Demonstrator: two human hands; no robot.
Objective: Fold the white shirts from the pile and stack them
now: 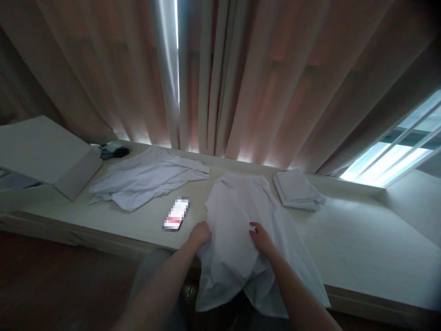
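Observation:
A white shirt [237,216] lies spread in front of me, its upper end on the pale ledge and its lower part hanging over the front edge. At its left side, my left hand [200,234] has its fingers curled round the edge of the cloth. My right hand [261,238] rests on the middle-right of the shirt, thumb and fingers apart. Left of the shirt lies a phone [177,214] with a lit, blurred-out screen. Further left is another white garment [148,179], loosely spread and wrinkled. A folded white cloth stack [296,189] sits to the right.
The pale ledge [347,234] runs along pinkish curtains [275,92]. A white box-like object [44,147] stands at the far left, beside small dark items [115,151]. A bright barred window [389,156] shows at right. My knees are below the ledge.

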